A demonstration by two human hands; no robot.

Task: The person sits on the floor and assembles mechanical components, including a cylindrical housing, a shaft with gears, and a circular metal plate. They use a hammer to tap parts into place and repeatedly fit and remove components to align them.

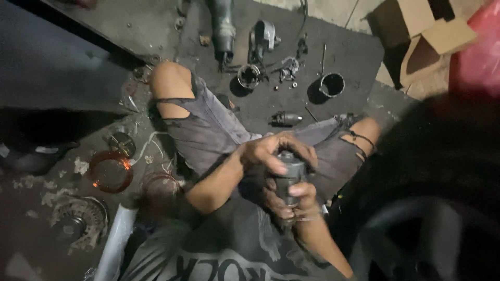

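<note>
Metal cylinder [289, 174] sat gripped between both hands over the lap.
Left hand [276, 151] clamped its top, right hand [291, 205] wrapped below, steadying it upright above the floor [344, 57].

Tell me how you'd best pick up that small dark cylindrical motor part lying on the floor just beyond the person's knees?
The small dark cylindrical motor part lies on its side, long axis running left to right. I'd probably come from above and close a hand around its middle, fingers on the near and far sides, since the round body is bare there and the floor around it looks open.

Metal ring [332, 84] beyond motor housing [288, 177]
</note>
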